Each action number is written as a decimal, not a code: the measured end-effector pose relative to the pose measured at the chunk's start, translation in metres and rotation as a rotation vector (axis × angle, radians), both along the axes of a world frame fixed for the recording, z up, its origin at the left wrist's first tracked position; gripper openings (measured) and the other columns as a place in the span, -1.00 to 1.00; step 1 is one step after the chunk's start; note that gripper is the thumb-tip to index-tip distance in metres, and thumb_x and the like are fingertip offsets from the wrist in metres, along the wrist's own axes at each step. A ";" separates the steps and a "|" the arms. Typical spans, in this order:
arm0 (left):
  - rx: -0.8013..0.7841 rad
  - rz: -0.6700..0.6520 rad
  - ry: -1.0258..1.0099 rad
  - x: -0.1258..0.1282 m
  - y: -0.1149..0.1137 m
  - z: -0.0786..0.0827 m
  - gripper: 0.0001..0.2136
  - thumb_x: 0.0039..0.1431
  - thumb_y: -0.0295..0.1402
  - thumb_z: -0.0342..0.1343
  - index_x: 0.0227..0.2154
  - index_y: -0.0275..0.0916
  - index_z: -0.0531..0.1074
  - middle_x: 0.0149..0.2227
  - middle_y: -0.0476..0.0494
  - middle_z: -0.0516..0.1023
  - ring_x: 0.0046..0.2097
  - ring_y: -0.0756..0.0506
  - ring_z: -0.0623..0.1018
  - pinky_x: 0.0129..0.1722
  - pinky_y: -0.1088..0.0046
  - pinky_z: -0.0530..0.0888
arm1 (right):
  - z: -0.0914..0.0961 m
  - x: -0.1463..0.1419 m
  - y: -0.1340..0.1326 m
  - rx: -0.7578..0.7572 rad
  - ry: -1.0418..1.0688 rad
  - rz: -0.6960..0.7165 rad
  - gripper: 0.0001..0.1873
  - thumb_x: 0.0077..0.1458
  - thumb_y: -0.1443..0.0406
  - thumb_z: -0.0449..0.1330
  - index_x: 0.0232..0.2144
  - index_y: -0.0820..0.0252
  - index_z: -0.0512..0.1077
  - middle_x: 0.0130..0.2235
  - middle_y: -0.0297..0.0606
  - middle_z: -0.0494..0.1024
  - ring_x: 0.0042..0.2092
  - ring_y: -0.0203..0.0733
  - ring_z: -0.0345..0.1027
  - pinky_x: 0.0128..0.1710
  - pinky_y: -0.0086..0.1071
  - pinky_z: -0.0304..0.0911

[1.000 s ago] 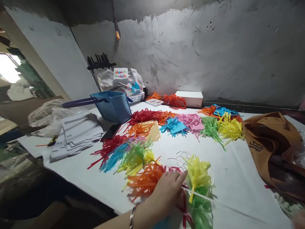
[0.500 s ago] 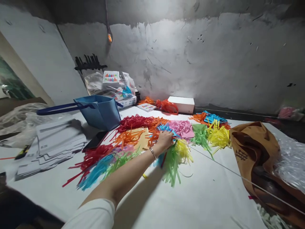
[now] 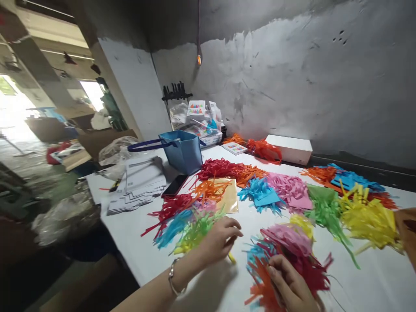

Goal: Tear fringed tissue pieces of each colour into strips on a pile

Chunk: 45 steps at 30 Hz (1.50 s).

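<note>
Bare grey plaster covers the wall (image 3: 276, 78) behind a white desk (image 3: 367, 281), with a cluttered, bright-windowed workspace away to the left. Near the front of the desk, the right hand (image 3: 289, 284) has thumb and fingers pinched on a bunch (image 3: 300, 262) of pink, dark red, blue and orange paper strips. Some yellow strips (image 3: 302, 224) show just behind it.

Left of the bunch and apart from it, the left hand (image 3: 224, 236) is relaxed, its fingers loosely bent and spread, with nothing visible in its grasp. It is just beside the green tassels (image 3: 198, 229); a bracelet (image 3: 173, 277) circles that wrist. Blue tassels (image 3: 173, 227) and red tassels (image 3: 169, 206) lie farther left.

Beyond the hands, a row runs rightward: blue, then pink tassels (image 3: 289, 190), green, and yellow tassels (image 3: 372, 219). A tan packet (image 3: 230, 197) lies left of the row. Farther back are a phone (image 3: 175, 185), stacked papers (image 3: 143, 177), a blue bag (image 3: 183, 151) and a white box (image 3: 288, 149) against the wall.
</note>
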<state>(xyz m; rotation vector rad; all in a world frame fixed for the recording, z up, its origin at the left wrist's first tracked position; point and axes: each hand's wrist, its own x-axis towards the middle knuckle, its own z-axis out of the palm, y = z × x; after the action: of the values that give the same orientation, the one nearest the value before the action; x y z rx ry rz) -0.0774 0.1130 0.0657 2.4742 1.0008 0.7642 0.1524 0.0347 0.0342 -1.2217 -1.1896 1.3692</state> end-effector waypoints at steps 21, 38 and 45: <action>-0.231 0.300 -1.126 -0.049 0.032 0.054 -0.87 0.29 -0.22 0.20 -0.23 -0.08 0.39 -0.19 -0.05 0.66 -0.07 -0.14 0.60 -0.02 0.31 0.48 | -0.021 -0.011 0.014 0.103 -0.285 0.277 -0.58 0.35 -0.07 -0.06 -0.29 0.11 0.29 -0.46 -0.46 0.17 -0.44 -0.29 0.07 -0.43 -0.44 0.05; -0.260 0.063 0.385 -0.037 0.000 -0.017 -0.78 0.19 -0.65 0.04 -0.32 -0.27 0.54 -0.22 -0.23 0.61 -0.37 -0.09 0.53 -0.25 0.35 0.47 | -0.025 -0.021 0.008 0.275 -0.379 0.194 -0.59 0.36 0.02 -0.04 -0.39 0.15 0.34 -0.46 -0.35 0.36 -0.42 -0.27 0.25 -0.39 -0.42 0.20; -0.453 0.144 -0.051 -0.028 -0.016 0.012 -0.78 0.28 -0.21 0.16 -0.20 -0.28 0.55 -0.40 -0.08 0.54 -0.39 -0.06 0.49 -0.38 0.49 0.41 | 0.000 -0.020 -0.001 0.180 -0.305 0.264 -0.57 0.35 -0.04 -0.05 -0.36 0.12 0.32 -0.45 -0.39 0.34 -0.46 -0.31 0.24 -0.45 -0.48 0.16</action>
<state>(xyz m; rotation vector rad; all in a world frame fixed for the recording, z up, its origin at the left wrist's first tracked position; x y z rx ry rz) -0.1052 0.0973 0.0773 2.0040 1.1924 0.5626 0.1324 0.0336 0.0339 -1.2034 -1.7012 1.2572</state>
